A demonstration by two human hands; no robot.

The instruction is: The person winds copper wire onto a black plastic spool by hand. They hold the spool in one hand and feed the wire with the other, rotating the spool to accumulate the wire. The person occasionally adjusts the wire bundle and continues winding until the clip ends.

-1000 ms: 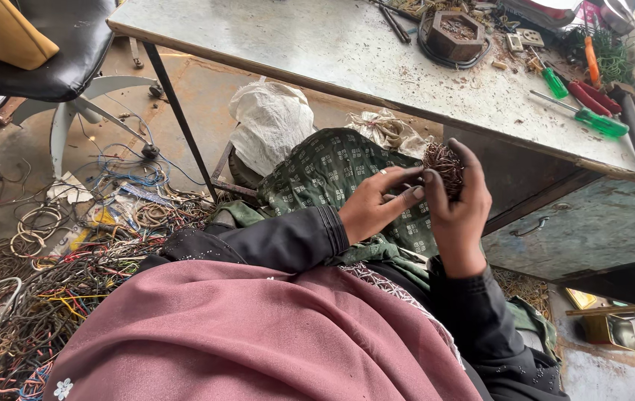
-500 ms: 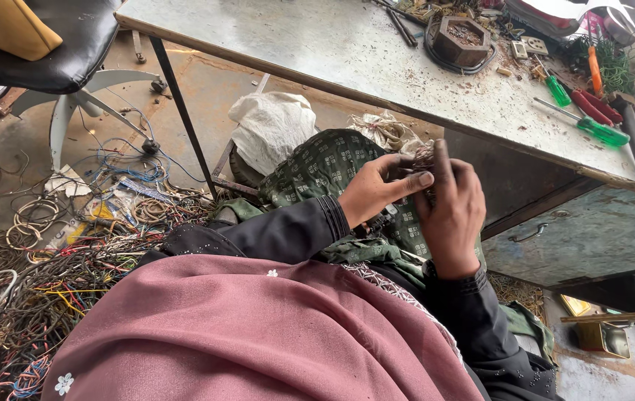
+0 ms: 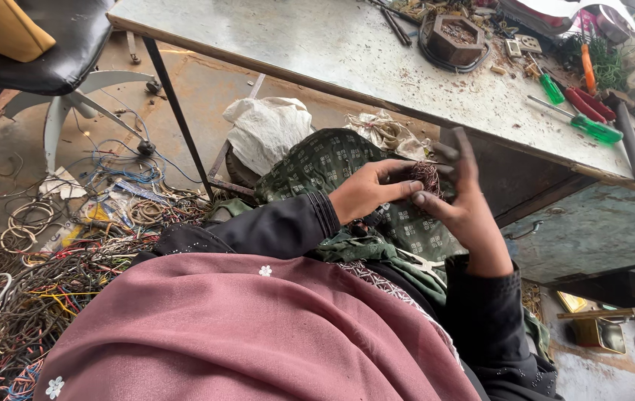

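- Far left: tangle of wires (image 3: 43,297) on the floor, black chair (image 3: 50,52) above it, same layout as half a second ago.
- Centre: white bag (image 3: 269,130) under the table edge, beside the green patterned cloth (image 3: 332,163) over the knees.
- Left hand (image 3: 366,194): placed as before, fingers closed on the left side of the copper wire bundle (image 3: 427,177), thumb and forefinger pinching it.
- Copper wire bundle: between the two hands, above the lap, just below the table (image 3: 317,52) edge; earlier mostly covered by the right hand, now partly exposed.
- Right hand (image 3: 466,212): half a second ago curled over the bundle; now opened, fingers raised and spread upward, lower fingertips touching the bundle's right side. Full grip here cannot be confirmed.
- Right of the hands: hexagonal dark block (image 3: 455,37) on the table, green-handled screwdriver (image 3: 581,122) and red-handled tool (image 3: 588,104) farther right, well apart from the hands.
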